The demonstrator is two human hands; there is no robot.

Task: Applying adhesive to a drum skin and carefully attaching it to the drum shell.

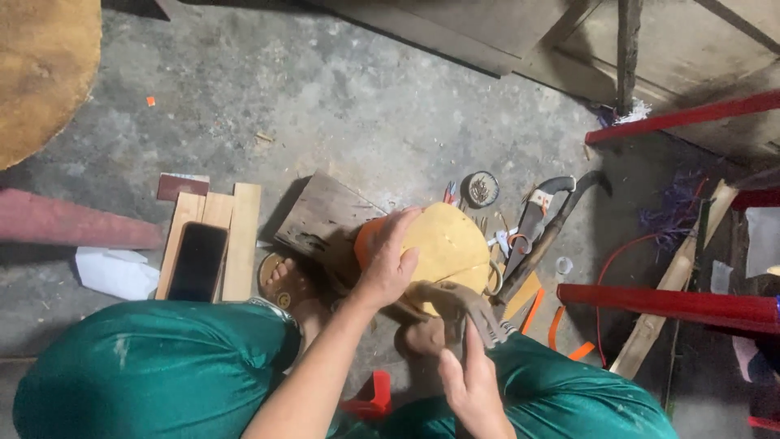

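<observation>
— How's the light?
— Dim and flat, daylight falling softly on the grey floor; the right edge sinks into shadow.
— Sharp?
— Soft throughout (the hands slightly smeared), with wide-angle bending near the corners and no glare.

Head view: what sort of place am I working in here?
Probably an informal floor-level workshop: bare concrete floor, wood offcuts, a saw-like hand tool and a small tin of nails beside the work.

Left hand sits on the rounded piece, right hand just below it. Left of the left hand, a phone lies on planks; right of it, pliers lie on the floor.
</observation>
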